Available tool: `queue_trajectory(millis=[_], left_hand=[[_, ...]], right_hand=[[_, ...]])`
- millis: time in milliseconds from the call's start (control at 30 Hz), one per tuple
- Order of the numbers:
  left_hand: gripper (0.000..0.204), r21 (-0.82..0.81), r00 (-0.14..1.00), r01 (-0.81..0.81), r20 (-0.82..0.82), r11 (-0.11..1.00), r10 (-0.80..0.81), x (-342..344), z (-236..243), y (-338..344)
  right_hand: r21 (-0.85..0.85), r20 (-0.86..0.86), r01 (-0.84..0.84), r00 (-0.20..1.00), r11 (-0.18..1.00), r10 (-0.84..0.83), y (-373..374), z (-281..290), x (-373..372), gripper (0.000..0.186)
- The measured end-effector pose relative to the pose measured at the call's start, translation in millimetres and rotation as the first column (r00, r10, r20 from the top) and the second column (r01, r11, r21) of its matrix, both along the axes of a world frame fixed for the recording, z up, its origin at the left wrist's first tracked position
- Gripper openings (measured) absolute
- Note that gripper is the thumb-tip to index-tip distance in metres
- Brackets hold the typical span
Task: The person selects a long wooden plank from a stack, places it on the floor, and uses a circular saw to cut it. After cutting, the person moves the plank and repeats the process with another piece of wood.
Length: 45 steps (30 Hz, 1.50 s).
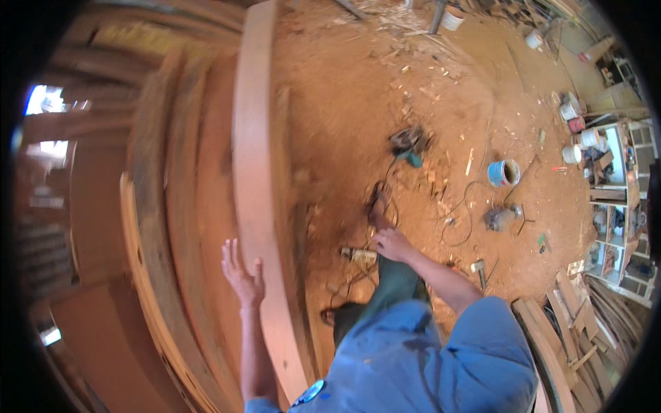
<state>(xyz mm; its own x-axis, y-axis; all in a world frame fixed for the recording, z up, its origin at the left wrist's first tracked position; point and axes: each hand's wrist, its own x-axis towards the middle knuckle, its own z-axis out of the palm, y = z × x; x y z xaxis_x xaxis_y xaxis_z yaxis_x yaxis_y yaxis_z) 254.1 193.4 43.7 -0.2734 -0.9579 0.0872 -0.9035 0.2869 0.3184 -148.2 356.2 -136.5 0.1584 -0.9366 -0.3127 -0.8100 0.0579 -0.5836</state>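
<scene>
A long, smooth, pale wooden beam (253, 151) runs from the far edge down to my left side. Beside its left edge is my left hand (243, 277), fingers spread and thumb apart, holding nothing; whether it touches the wood I cannot tell. My right hand (394, 245) is over my leg near the knee, fingers loosely extended with nothing visible in them. Close by that leg lies a pale, tool-like object (359, 254), its kind unclear. Farther off on the dirt floor sits a dark and green corded power tool (411, 143).
Rough dark boards (182, 186) lie left of the beam. Wood chips and a looping cord cover the floor around a blue bucket (505, 173), a grey machine (501, 219) and a hammer (480, 270). White shelving (611, 179) and scrap planks (575, 330) line the right.
</scene>
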Motion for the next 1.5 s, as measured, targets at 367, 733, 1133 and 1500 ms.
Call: queue_trajectory(millis=[367, 733, 1133, 1500], left_hand=[[0.081, 0.006, 0.994, -0.078, -0.078, 0.997, 0.078, -225, -66, -338], [0.108, 0.017, 0.985, -0.167, 0.055, 0.986, 0.166, -198, -75, -347], [0.109, 0.045, 0.954, -0.193, 0.244, 0.980, 0.177, -214, -55, -341], [0.115, 0.352, 0.900, -0.338, 0.393, 0.873, 0.190, -244, -14, -371]], right_hand=[[0.381, -0.175, 0.402, 0.915, 0.832, -0.362, -265, -375, -212, 0.046], [0.195, -0.685, 0.553, 0.668, 0.810, -0.291, -263, -558, -275, 0.056], [0.489, -0.250, 0.460, 0.888, 0.741, -0.386, -182, -213, -427, 0.090], [0.808, -0.091, 0.566, -0.155, -0.164, -0.984, -175, 89, -493, 0.020]])
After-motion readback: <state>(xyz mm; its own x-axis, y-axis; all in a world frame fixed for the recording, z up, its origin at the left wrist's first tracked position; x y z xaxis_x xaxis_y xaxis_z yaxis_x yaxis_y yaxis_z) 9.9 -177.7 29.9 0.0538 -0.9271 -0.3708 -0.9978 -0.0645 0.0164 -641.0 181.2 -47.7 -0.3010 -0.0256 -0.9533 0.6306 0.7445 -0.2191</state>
